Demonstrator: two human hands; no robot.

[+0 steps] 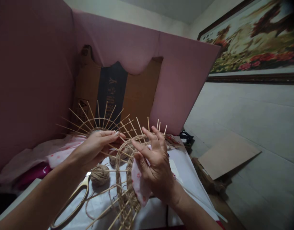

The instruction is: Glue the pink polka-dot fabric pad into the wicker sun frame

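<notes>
Head view: hands at woven frame [130, 195]
Your left grip [95, 150], palm down, pinches spokes [99, 123]; right grip [154, 166] at 3 o'clock holds that frame.

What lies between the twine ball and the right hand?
The woven rim of the wicker frame stands between twine ball and right hand, in the head view.

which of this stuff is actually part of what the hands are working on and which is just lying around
In use: left hand and right hand on the woven piece, wooden spokes, twine ball.
Lying about: scissors, cardboard sheet, framed picture.
</notes>
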